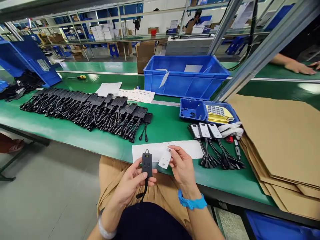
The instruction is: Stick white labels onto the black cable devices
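Observation:
My left hand (131, 183) is closed around a small black adapter (147, 164) with a lit display and a cable hanging below it, held over my lap at the table's front edge. My right hand (181, 165) pinches a white rectangular label (165, 159) just right of the adapter. A white backing strip (160, 149) lies on the green table (162, 123) right behind both hands. Three adapters with white labels (205, 130) lie to the right, cables trailing toward me.
A long row of black adapters (85, 108) lies at the left. A big blue crate (185, 75), a small blue tray (192, 110) with yellow label sheets (218, 113), white gloves (232, 128) and stacked cardboard sheets (277, 140) are at right. Another person's hand (298, 67) rests far right.

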Demonstrator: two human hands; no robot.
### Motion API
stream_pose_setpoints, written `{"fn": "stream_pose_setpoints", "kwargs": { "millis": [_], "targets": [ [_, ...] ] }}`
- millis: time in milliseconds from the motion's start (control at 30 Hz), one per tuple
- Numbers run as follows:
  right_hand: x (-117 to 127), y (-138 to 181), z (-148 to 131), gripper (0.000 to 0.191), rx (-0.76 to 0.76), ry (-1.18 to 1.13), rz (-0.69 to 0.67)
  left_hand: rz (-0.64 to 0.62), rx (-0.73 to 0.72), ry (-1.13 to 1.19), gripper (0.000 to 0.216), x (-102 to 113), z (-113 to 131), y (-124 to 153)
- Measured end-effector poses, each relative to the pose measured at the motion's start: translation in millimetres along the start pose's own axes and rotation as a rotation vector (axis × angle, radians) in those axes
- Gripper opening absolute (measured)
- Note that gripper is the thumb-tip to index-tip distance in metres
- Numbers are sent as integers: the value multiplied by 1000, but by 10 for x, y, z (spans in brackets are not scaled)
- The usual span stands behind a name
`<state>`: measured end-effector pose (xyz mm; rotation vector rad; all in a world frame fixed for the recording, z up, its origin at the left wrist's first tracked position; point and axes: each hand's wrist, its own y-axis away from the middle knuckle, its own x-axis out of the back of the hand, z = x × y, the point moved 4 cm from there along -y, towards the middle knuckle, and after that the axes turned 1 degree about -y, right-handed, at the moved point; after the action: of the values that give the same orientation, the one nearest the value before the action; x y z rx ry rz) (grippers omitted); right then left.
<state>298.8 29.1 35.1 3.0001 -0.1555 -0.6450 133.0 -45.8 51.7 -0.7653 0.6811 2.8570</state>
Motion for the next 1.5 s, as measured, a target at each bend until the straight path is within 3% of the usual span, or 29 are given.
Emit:
{"fn": "stream_pose_setpoints", "kwargs": {
  "millis": [300, 567, 933, 1300, 1500],
  "targets": [
    [-207, 39, -179, 17, 55, 153, -167, -115, 35, -8, 76, -125, 65, -193],
    [-233, 25, -248, 16, 65, 296, -163, -161, 76, -6, 82, -181, 88, -236],
    [-320, 119, -247, 17, 33, 291, -141, -189, 41, 5, 75, -147, 41, -129],
    [-326, 235, -316, 8, 153, 384, -84, -165, 20, -85, 80, -209, 56, -82],
    [-328, 256, -313, 7, 158, 411, -60, -189, -26, -121, 67, -190, 34, -79]
  ]
}}
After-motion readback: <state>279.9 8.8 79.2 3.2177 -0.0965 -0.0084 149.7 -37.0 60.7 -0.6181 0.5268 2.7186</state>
